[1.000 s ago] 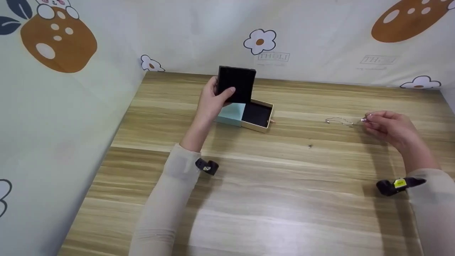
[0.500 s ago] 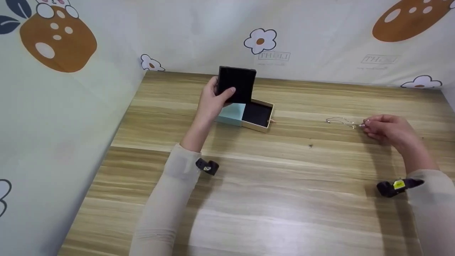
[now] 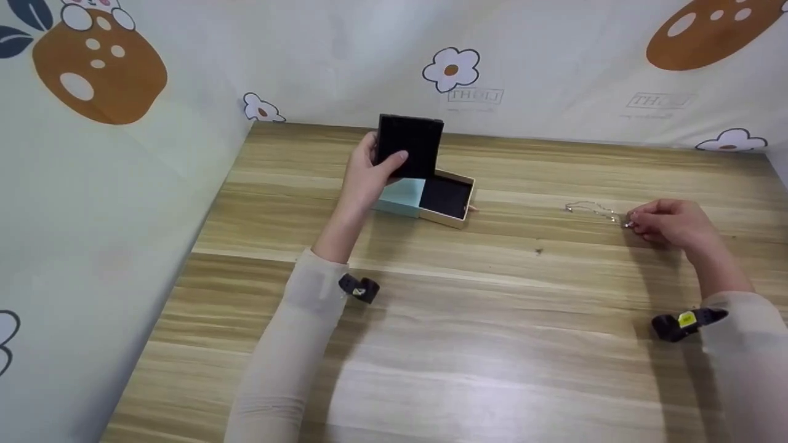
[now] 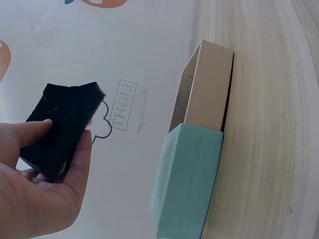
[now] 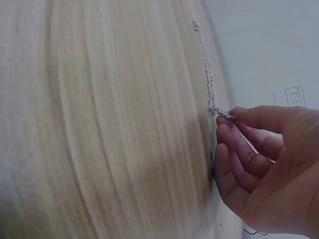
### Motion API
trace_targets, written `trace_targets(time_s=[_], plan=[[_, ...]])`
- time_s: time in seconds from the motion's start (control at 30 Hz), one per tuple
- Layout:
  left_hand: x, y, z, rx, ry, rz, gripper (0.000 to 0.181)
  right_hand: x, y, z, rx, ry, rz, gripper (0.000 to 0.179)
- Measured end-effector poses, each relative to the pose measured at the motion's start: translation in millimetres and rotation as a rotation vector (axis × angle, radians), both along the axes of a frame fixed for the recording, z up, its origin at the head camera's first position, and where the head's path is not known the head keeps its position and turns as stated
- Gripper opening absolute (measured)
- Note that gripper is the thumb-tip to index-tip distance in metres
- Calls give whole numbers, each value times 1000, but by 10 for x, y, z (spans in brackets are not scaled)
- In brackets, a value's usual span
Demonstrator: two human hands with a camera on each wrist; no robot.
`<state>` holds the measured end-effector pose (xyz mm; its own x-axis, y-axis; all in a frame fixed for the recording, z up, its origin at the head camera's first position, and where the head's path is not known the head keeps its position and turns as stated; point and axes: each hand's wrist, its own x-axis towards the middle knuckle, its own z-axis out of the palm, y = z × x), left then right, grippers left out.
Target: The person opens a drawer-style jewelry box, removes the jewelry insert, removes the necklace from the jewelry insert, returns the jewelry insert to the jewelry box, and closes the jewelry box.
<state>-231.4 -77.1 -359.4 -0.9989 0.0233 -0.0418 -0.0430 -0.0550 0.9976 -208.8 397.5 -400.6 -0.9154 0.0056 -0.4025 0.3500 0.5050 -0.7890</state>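
Left hand (image 3: 364,175) clamps the black pad (image 3: 420,138); right hand (image 3: 677,223), well apart, pinches part of the silvery chain (image 5: 206,60), the rest trailing toward 9–10 o'clock. Best to pinch lightly and free any twists before lifting (fine stuff, could snag). Count: one pad, one chain, one part-open box (image 3: 400,207) on the desk (image 3: 462,320), at the left hand's 4 o'clock.
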Motion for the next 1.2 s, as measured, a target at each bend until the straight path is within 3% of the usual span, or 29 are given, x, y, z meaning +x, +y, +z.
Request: trace_targets(time_s=[0.17,0.37,1.2], plan=[[3,-4,-5,-11,2,4,39,-5,-13,-5,135,25,32,17],[-2,-6,-5,-9,-2,8,38,-16,-15,-17,214,46,43,10],[23,-27,-3,-3,13,-2,39,-12,-5,-52,309,79,39,11]])
